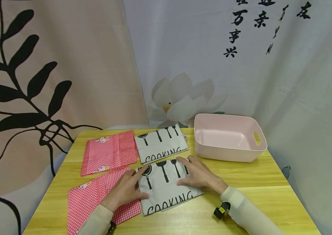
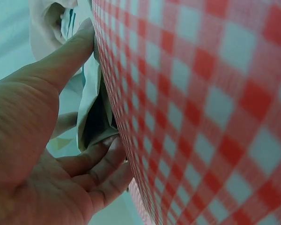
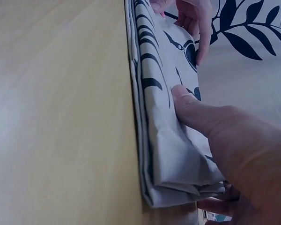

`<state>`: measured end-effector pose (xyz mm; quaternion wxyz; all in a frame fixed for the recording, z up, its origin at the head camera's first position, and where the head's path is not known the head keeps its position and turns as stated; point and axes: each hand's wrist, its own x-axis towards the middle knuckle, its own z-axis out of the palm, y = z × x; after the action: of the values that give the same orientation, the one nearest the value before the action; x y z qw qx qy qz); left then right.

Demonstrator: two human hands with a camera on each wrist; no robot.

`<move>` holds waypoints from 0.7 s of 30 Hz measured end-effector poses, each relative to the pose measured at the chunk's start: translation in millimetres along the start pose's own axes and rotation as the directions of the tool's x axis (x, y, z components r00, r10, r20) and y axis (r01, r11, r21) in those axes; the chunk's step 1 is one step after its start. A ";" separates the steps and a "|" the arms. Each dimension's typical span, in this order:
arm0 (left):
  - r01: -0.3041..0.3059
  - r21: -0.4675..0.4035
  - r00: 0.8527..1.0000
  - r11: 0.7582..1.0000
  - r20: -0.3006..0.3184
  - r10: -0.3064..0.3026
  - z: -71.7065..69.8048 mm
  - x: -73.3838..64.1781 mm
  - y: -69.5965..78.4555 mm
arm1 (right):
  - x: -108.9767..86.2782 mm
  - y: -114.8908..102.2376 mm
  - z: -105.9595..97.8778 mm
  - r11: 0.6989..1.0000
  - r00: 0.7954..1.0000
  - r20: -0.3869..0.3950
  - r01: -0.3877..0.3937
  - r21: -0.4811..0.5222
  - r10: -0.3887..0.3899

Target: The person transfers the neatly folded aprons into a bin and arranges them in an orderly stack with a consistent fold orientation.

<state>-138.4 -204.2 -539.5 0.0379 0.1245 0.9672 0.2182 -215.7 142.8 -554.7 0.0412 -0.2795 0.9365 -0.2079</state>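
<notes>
A folded white cloth (image 1: 168,186) with black utensil prints and the word COOKING lies at the front middle of the table. My left hand (image 1: 127,189) holds its left end, thumb on top; in the left wrist view the fingers (image 2: 100,171) bend in at the layered edge. At the right end, my right hand (image 1: 199,174) grips the cloth, its thumb (image 3: 192,105) on the upper face and other fingers partly hidden beyond the end. Under my left forearm, a folded red-and-white checked cloth (image 1: 80,202) lies beside the white one.
Behind these lie a second folded white COOKING cloth (image 1: 163,143) and a second red checked cloth (image 1: 110,151). A pink plastic bin (image 1: 227,151) stands at the back right of the wooden table (image 1: 242,176). Printed curtains (image 1: 95,65) hang behind the table.
</notes>
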 end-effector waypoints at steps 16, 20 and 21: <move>-0.005 -0.086 1.000 0.996 0.009 0.006 2.7 -1.1 3.2 | -1.8 5.3 -3.1 0.972 0.998 -0.060 -0.018 0.233 0.033; -0.019 -0.098 1.000 0.995 -0.011 0.018 2.8 -0.6 5.8 | -3.4 3.1 -8.0 0.957 0.995 -0.078 -0.032 0.290 0.056; -0.021 -0.105 1.000 0.994 -0.014 0.019 3.3 -0.6 6.2 | -3.7 2.9 -8.5 0.953 0.995 -0.080 -0.040 0.301 0.067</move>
<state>-136.0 -197.5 -539.8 0.0360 0.1307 0.9533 0.2697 -215.7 150.1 -548.4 0.0467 -0.2351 0.9023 -0.3585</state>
